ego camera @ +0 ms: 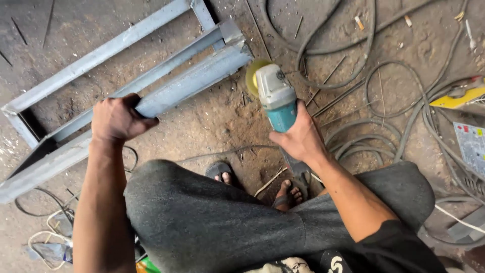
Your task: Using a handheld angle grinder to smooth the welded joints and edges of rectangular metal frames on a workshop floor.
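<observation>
Behind the right hand point(299, 137), the gripped grinder point(275, 97) disappears; left hand point(117, 119) clasps frame point(192, 78).

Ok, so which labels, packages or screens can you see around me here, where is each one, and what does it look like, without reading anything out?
Pale rectangular label panel with small red, yellow and blue marks: right edge, on a grey machine casing beside the coiled cables.
Small round dark emblem: on the grey head of the teal angle grinder that the right hand grips.
Crumpled clear plastic wrapper: lower left on the floor.
No screens in view.
</observation>
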